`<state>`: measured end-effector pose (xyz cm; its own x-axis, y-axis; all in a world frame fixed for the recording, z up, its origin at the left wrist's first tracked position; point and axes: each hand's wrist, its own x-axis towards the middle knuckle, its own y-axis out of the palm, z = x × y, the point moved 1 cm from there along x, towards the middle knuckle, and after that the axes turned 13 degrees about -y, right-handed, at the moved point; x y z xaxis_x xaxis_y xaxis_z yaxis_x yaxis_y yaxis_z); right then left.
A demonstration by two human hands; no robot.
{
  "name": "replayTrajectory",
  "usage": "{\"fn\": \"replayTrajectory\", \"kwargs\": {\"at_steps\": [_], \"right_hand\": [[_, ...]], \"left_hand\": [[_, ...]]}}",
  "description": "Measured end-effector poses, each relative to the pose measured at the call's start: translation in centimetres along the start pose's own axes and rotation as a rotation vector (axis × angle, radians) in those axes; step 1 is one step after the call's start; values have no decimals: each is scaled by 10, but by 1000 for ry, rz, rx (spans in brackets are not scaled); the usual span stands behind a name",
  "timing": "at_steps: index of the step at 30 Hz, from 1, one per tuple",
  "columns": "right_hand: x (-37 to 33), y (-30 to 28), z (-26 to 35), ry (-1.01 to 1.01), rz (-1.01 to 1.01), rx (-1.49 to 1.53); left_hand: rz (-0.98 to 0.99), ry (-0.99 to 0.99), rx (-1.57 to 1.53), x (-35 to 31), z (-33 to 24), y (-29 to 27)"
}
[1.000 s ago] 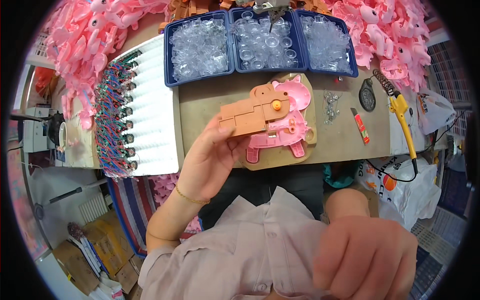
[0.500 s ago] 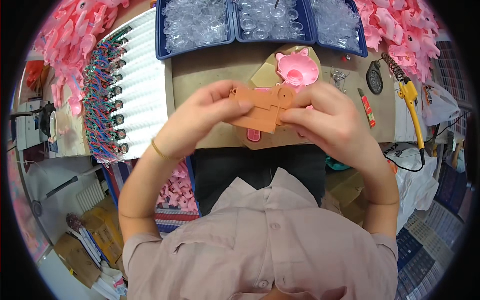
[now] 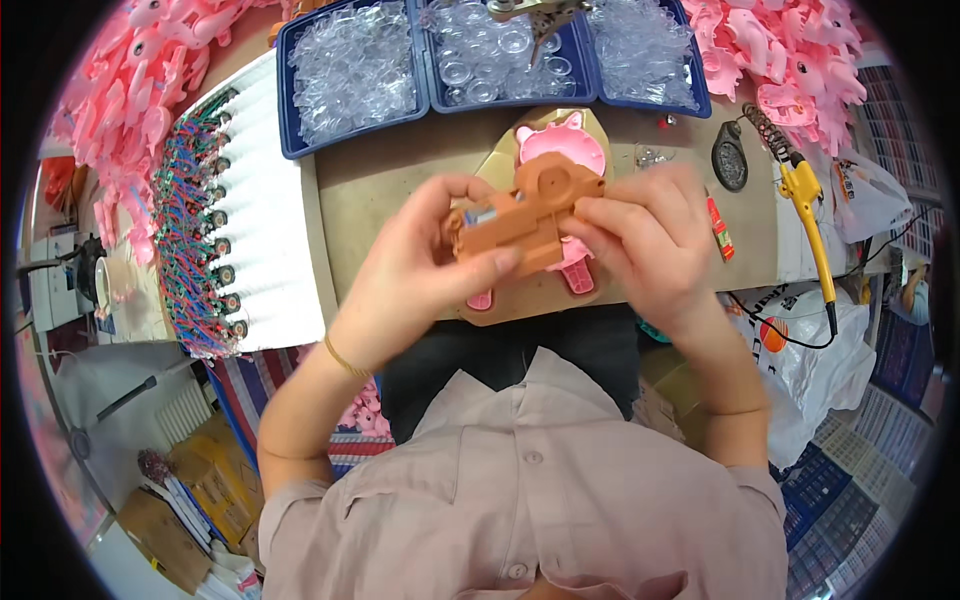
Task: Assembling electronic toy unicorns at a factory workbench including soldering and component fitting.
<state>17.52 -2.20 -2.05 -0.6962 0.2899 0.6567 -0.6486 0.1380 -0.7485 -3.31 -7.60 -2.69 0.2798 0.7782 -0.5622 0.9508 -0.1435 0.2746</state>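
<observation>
Above the near edge of the bench, both hands hold up an orange-brown plastic housing (image 3: 530, 230) with a round boss on top and a small metallic part in its left side. My left hand (image 3: 415, 250) grips its left end, thumb along the front face. At the upper right corner, the fingers of my right hand (image 3: 650, 235) are pinched; motion blurs them a little. Beneath the housing lies a pink animal-shaped toy shell (image 3: 577, 146), its middle hidden, in a tan holding block (image 3: 520, 312).
Blue bins (image 3: 428, 108) of clear plastic parts line the back, a pointed metal tool (image 3: 537, 45) over them. Wired components (image 3: 195, 220) lie on white foam (image 3: 275, 230) at left. Pink parts (image 3: 125, 120) pile at both back corners. A yellow-handled soldering iron (image 3: 812, 215) rests at right.
The housing has been tilted, so its round boss and the metallic part inside now show. My right hand has shifted slightly, and the whole view has moved a little.
</observation>
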Motion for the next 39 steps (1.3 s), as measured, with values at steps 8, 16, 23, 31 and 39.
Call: {"fn": "replayTrajectory", "kwargs": {"at_steps": [8,16,23,31,39], "right_hand": [[-3,-17,-4,379,108,688],[-7,-21,-16,349,247,672],[-37,7,-20,476,227,412],[-65,-1,-19,855,-166,616],[-43,-11,11,649,-75,444]], "left_hand": [[-81,553,570,-4,23,-9],[-358,686,791,-18,27,19],[-731,801,764,8,64,34],[-1044,312,799,-52,12,-134],[-1440,150,1368,-24,-65,-305]]}}
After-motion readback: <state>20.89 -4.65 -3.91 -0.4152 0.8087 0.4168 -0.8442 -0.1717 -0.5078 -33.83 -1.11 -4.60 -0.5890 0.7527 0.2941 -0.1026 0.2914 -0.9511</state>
